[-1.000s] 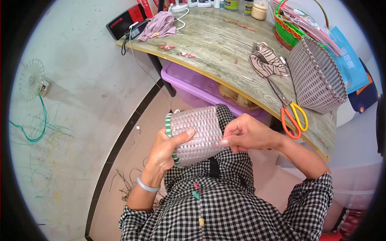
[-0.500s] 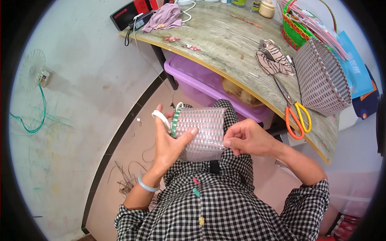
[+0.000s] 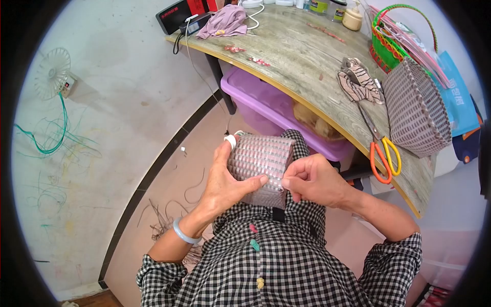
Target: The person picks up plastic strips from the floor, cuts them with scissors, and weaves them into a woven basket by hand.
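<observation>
A small woven basket of pinkish-grey plastic strips lies on its side above my lap. My left hand grips it from the left, the thumb pressed along its wall and the other fingers behind it or hidden. Around the upper fingers of that hand loops a white band, likely the basket's handle. At the basket's right edge, my right hand pinches thumb and forefinger together against the weave. Whatever sits between those fingertips is too small to make out.
On the wooden table lie scissors, a striped cloth, a larger woven basket and a green basket. A purple storage box stands underneath. Loose strips litter the floor at left.
The basket has turned in my left hand, and its green-and-white striped rim is now hidden. My left thumb has slid right across the wall. The right hand keeps its pinch at the edge.
</observation>
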Demonstrator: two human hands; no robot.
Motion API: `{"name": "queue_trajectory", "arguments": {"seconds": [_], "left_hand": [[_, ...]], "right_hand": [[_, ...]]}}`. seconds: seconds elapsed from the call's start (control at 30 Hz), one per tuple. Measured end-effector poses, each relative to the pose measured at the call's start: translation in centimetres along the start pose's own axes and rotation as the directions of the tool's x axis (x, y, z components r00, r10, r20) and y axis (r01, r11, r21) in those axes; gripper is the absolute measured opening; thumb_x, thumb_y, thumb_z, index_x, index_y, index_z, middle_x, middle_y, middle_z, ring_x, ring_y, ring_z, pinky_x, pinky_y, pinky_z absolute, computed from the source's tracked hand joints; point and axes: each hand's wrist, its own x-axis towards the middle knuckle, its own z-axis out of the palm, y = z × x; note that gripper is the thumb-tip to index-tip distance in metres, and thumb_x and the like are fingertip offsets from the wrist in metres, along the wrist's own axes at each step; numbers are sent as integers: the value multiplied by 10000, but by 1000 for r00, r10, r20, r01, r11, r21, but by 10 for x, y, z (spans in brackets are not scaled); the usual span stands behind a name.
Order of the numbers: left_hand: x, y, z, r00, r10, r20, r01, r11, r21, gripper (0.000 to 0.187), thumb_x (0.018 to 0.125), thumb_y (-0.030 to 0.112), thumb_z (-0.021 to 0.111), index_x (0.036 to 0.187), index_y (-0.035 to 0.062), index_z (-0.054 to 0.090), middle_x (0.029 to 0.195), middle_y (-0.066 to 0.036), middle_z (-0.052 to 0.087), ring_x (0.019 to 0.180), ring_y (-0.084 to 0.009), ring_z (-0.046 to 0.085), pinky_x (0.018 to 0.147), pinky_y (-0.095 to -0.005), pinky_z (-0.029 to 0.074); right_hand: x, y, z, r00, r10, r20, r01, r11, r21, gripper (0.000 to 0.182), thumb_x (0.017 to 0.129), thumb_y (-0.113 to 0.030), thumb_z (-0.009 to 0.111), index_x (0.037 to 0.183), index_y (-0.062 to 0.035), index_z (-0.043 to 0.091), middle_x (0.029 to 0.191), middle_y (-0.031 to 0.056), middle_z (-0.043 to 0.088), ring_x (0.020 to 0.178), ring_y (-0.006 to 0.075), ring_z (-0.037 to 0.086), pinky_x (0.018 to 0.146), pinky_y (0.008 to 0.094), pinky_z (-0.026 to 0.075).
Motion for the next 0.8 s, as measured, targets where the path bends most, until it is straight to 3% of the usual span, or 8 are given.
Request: {"name": "queue_trajectory", "arguments": {"seconds": [0.2, 0.3, 0.4, 0.57, 0.67, 0.77, 0.8], "left_hand": [[8, -3, 5, 996, 94, -2, -92, 987, 135, 957, 600, 238, 834, 1352, -81, 336, 1274, -239, 433, 1220, -343, 439, 1045, -414, 364], [10, 0, 6, 993, 108, 36, -113, 975, 191, 931, 614, 235, 808, 1342, -85, 325, 1257, -254, 444, 1205, -366, 446, 1029, -424, 373], [11, 10, 5, 991, 113, 77, -128, 963, 236, 888, 632, 229, 777, 1326, -85, 321, 1243, -264, 448, 1186, -394, 452, 1012, -440, 381], [10, 14, 3, 988, 115, 103, -142, 938, 317, 815, 654, 224, 746, 1290, -83, 338, 1189, -250, 467, 1130, -419, 470, 980, -465, 395], [7, 18, 3, 988, 128, 89, -149, 942, 300, 819, 650, 219, 750, 1295, -72, 338, 1192, -255, 465, 1140, -416, 466, 979, -471, 390], [10, 21, 3, 996, 45, 73, -57, 984, 172, 840, 633, 201, 757, 1312, -59, 335, 1212, -257, 463, 1159, -403, 458, 990, -472, 381], [13, 27, 1, 993, 106, 46, -113, 970, 214, 845, 625, 194, 759, 1313, -56, 337, 1219, -255, 464, 1164, -398, 458, 995, -467, 380]], "right_hand": [[2, 5, 2, 999, 5, -32, -3, 998, 55, 141, 878, -45, 588, 788, 54, 630, 648, 61, 630, 547, 84, 591, 500, 220, 470], [3, 11, 3, 998, 30, -52, -27, 999, 47, 124, 892, -100, 628, 824, 3, 642, 639, 30, 615, 536, 52, 561, 457, 177, 422], [3, 8, 5, 996, 28, -82, -23, 998, 55, 140, 880, -47, 598, 784, 52, 628, 651, 62, 630, 540, 90, 592, 484, 225, 466], [4, 7, 5, 996, 49, -73, -42, 994, 97, 142, 873, -43, 604, 770, 52, 625, 646, 73, 635, 525, 94, 588, 472, 229, 459], [4, 5, 6, 996, 54, -75, -49, 997, 62, 154, 874, -56, 606, 764, 51, 623, 631, 74, 635, 516, 93, 585, 470, 227, 452], [6, 6, 5, 995, -16, -101, 18, 1000, 26, 167, 876, -72, 608, 761, 48, 624, 619, 71, 637, 513, 87, 581, 467, 224, 441], [7, 6, 5, 993, -50, -112, 51, 999, 13, 170, 877, -77, 609, 761, 46, 624, 615, 70, 637, 513, 84, 580, 465, 223, 438]]}}
